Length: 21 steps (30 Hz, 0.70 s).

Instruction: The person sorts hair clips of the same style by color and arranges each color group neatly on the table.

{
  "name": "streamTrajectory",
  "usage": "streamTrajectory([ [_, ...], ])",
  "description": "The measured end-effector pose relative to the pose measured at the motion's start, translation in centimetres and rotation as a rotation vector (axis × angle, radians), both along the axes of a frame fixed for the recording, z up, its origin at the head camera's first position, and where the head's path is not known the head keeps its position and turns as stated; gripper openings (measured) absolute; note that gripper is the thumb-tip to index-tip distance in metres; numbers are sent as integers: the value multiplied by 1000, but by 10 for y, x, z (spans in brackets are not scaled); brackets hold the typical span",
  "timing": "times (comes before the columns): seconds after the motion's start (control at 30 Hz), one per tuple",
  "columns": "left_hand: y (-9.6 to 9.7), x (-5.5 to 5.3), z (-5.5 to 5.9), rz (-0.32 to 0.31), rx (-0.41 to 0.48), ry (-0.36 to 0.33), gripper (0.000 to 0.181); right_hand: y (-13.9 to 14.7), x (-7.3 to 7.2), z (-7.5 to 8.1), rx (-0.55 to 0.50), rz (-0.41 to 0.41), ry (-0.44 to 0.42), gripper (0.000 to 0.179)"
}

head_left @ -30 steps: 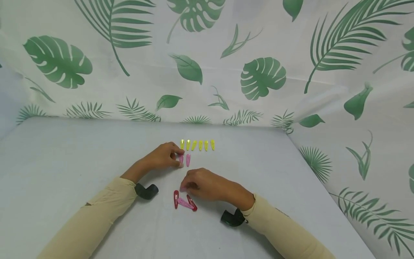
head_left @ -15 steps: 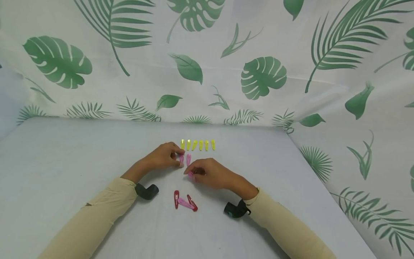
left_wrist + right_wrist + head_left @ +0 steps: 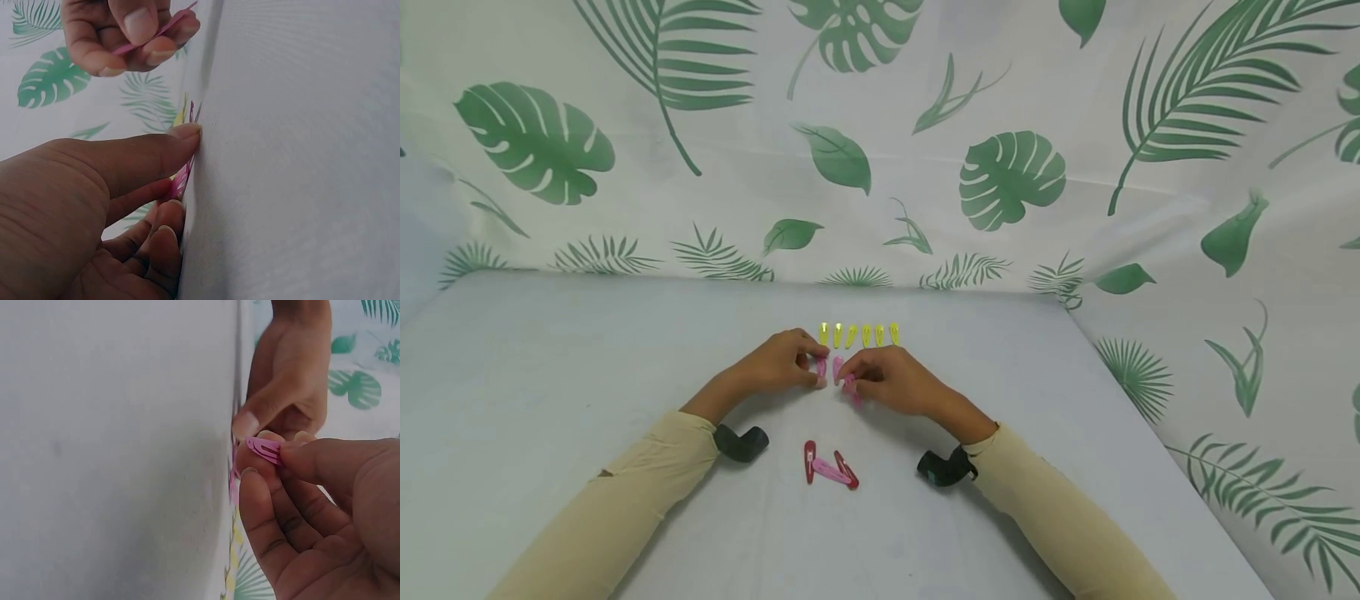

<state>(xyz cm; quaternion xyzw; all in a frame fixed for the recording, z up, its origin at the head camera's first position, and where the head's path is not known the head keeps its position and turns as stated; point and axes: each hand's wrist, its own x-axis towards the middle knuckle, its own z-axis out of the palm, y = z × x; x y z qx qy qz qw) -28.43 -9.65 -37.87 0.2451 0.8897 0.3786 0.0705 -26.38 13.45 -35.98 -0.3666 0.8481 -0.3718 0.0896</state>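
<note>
- Nearest the person: two cream long sleeves, each with a black wrist-mounted camera unit, left [image 3: 740, 442] and right [image 3: 943, 469], resting on the pale grey table surface [image 3: 550, 375].
- Between the forearms: three flat snap hair clips in a loose cluster, two dark red metal ones [image 3: 808, 461] flanking a pale pink one [image 3: 830, 472] laid across them.
- Right hand [image 3: 887, 381]: fingers curled, thumb and forefinger pinching a small pink snap hair clip [image 3: 265, 449]. The wrist views show this clip held just off the table, close beside the left hand.
- Left hand [image 3: 778, 363]: fingers curled, thumb tip and fingertips pressing a second pink snap clip [image 3: 821, 367] flat on the table. A third pink clip [image 3: 837, 367] lies just beside it, between the two hands.
- Beyond the hands: a row of six yellow snap hair clips [image 3: 858, 335], side by side, near the pink ones.
- Farthest: a white backdrop cloth printed with green tropical leaves [image 3: 1011, 179], rising behind and to the right of the table.
</note>
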Motion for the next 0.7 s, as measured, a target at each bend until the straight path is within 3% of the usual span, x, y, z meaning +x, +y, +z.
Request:
streamTrajectory([
  [0.17, -1, -1, -1, -11, 8, 5, 45, 1, -10, -3, -39, -56, -17, 18],
  [0.43, -1, -2, -2, -12, 6, 1, 46, -4, -21, -4, -43, -232, -68, 13],
  [0.7, -1, -2, -1, -13, 6, -11, 47, -9, -27, -5, -62, -265, -131, 13],
])
